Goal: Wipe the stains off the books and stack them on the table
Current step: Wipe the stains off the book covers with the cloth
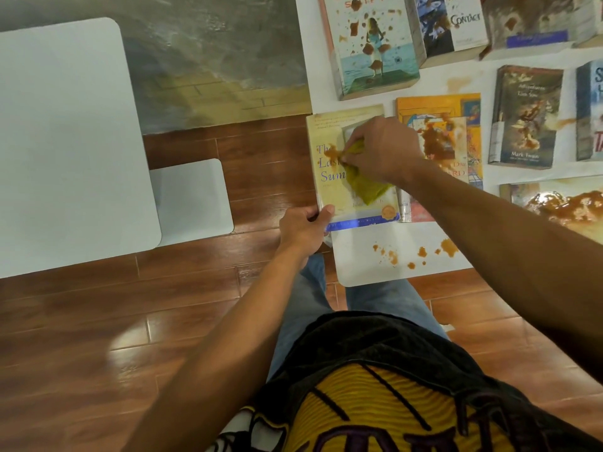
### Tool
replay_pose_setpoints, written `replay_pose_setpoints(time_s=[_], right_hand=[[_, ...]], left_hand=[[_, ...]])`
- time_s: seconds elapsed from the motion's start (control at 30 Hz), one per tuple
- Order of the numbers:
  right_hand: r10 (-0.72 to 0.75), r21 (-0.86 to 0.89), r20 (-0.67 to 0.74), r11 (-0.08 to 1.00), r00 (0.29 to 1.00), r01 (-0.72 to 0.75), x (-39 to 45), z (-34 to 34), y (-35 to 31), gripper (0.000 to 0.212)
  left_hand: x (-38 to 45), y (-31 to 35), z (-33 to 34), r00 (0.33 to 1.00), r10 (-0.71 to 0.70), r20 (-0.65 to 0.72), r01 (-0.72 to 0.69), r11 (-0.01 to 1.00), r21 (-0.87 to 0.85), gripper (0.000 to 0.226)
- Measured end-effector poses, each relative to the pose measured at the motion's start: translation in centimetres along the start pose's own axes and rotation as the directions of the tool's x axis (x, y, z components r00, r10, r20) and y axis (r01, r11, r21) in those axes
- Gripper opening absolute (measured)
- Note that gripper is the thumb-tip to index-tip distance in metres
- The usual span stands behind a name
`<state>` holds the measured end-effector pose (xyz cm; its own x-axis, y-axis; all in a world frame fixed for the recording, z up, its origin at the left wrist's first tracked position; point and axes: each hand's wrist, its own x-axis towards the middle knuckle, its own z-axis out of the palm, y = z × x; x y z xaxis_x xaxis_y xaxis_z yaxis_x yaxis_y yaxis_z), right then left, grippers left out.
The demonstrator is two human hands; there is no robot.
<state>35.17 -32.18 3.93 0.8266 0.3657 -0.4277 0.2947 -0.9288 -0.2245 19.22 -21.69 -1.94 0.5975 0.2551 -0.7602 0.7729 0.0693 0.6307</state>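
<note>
So this was the wiping step, first half of the job, nothing stacked yet as far as I could tell. Using the pale yellow book (346,177) as the landmark: it sat at the near left corner of the white table (365,272), partly hanging over the left edge. The left hand (303,230) gripped its near left corner, thumb on the cover, fingers curled underneath, holding it steady. The right hand (381,148) was pinching a bunched yellow-green cloth (365,184) and pressing it onto an orange-brown stain (332,154) on the title.

My guess for the next move: short firm strokes to lift the smear rather than spread it across the lettering, then check the rest of the cover.

Count time. One cloth. Near the book, a scatter of orange splatters (421,252) on the table to its right. Books: I counted eight in view including the yellow one, seven others lying right of and beyond it, most blotched with the same sauce, a few cut off by the frame. Well left of the book, a second white table (65,141), likely for the stack.
</note>
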Motion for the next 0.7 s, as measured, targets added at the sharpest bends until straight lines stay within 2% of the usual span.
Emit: replay_pose_setpoints(time_s=[0.07, 0.17, 0.3, 0.4, 0.53, 0.63, 0.7], right_hand=[[0.014, 0.008, -0.035, 1.0, 0.999, -0.013, 0.1, 0.1, 0.1, 0.023], [-0.083, -0.048, 0.087, 0.995, 0.993, 0.088, -0.3, 0.1, -0.3, 0.022], [-0.029, -0.03, 0.004, 0.999, 1.0, 0.029, -0.1, 0.1, 0.2, 0.02], [-0.131, -0.095, 0.146, 0.985, 0.98, 0.146, -0.6, 0.3, 0.2, 0.02], [-0.055, -0.033, 0.06, 0.998, 0.997, 0.057, -0.6, 0.6, 0.8, 0.017], [-0.137, -0.055, 0.155, 0.988, 0.978, 0.147, -1.0, 1.0, 0.1, 0.017], [-0.1, -0.048, 0.072, 0.994, 0.992, 0.103, -0.9, 1.1, 0.1, 0.018]], left_hand=[[0.0, 0.1, 0.1, 1.0, 0.002, -0.003, -0.002, 1.0, 0.011, 0.033], [0.1, 0.0, -0.1, 1.0, 0.004, -0.006, -0.004, 1.0, 0.02, 0.033], [0.0, 0.0, 0.0, 1.0, -0.005, -0.005, 0.005, 1.0, 0.018, 0.033], [0.1, 0.0, 0.0, 1.0, -0.001, -0.011, 0.002, 0.999, 0.039, 0.033], [0.3, -0.2, 0.0, 1.0, 0.004, -0.019, -0.003, 0.999, 0.038, 0.03], [0.5, -0.2, -0.1, 1.0, -0.006, -0.022, 0.007, 0.999, 0.034, 0.028], [0.5, -0.3, 0.0, 1.0, -0.005, -0.019, 0.005, 0.999, 0.038, 0.028]])
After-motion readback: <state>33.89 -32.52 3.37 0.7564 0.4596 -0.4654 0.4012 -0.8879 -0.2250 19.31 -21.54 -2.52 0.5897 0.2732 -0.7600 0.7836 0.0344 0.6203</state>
